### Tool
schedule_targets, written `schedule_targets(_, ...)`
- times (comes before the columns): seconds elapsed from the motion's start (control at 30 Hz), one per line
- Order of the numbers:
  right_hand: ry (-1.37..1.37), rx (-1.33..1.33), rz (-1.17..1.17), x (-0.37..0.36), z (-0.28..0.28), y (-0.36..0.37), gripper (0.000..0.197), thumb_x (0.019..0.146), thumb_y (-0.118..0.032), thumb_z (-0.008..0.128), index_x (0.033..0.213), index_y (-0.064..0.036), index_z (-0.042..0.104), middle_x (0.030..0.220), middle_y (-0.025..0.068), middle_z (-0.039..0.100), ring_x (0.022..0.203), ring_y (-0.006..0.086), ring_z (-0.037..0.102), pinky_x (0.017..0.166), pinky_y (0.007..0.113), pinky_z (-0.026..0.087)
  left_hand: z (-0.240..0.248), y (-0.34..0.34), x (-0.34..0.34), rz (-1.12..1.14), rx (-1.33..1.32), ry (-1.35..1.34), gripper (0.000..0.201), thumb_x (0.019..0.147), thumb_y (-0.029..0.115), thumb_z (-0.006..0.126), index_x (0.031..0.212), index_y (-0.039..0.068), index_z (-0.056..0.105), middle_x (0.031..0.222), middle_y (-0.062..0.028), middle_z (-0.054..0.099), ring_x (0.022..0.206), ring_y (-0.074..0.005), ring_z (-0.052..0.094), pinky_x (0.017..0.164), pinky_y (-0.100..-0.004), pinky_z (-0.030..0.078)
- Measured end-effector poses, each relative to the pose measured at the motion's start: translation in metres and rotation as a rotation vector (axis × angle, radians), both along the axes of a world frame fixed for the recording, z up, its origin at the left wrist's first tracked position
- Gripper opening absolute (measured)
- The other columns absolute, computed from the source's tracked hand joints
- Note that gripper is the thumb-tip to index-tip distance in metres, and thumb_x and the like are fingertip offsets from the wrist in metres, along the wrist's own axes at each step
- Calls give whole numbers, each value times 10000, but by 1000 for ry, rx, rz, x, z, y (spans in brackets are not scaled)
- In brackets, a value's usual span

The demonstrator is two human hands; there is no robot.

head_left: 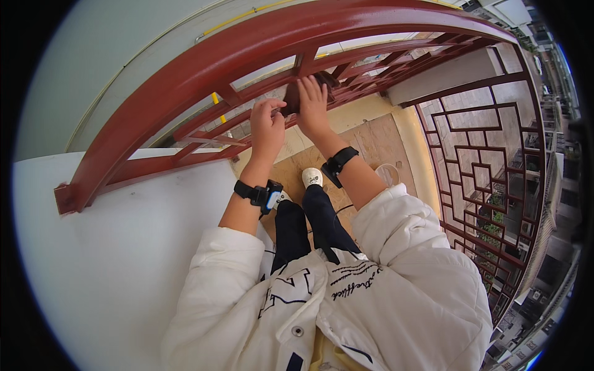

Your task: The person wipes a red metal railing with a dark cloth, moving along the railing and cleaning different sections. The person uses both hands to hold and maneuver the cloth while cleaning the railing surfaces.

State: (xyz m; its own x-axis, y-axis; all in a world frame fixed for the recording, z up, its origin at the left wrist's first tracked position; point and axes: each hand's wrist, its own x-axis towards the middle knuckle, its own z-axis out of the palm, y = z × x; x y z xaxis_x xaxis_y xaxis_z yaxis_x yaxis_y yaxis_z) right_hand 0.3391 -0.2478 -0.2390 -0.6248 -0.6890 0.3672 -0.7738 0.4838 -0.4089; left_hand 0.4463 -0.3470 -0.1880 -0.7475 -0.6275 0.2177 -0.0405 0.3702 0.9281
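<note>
In front of the red railing (238, 40), a dark brown, slightly glossy thing (291, 98) is between my two hands; it looks soft, but its kind cannot be made out. My right hand (314, 108) lies over it with fingers stretched along its surface, and its thumb is hidden. Brown parts show on both sides of those fingers. My left hand (268, 125) is closed at the thing's left edge, thumb and forefinger bent together there. Both wrists wear black straps, and a small device sits on the left strap (267, 195).
A white ledge (142, 247) runs along my left. Lattice railing (476, 167) stands on my right, with a courtyard and plants beyond. Below, my white shoes (312, 177) are on a brown board (359, 151). Yellow pipes (247, 13) run behind the red railing.
</note>
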Motion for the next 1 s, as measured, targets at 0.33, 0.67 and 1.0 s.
schedule_targets(0.33,309,131,148,-46,13,20,541,855,-73,563,1382,4,466,1353,149,537,1339,312,462,1139,434,335,-9,16,1,-43,4,-128,287,878,-24,562,1155,35,611,1161,-140,602,1080,-308,605,891,-369,515)
schedule_targets(0.67,-37,34,84,-16,0,-28,640,667,-30,703,1274,12,503,1275,174,517,1264,374,454,1122,556,279,1,-9,58,269,-126,-163,297,840,-22,566,1127,30,623,1137,-154,631,1124,-349,576,993,-433,447)
schedule_targets(1.0,176,111,190,96,5,-88,685,735,-59,706,1374,33,477,1408,167,466,1392,316,369,1201,570,152,-7,-42,134,536,-104,-177,306,861,-6,562,1162,29,608,1160,-163,636,1127,-340,582,962,-421,469)
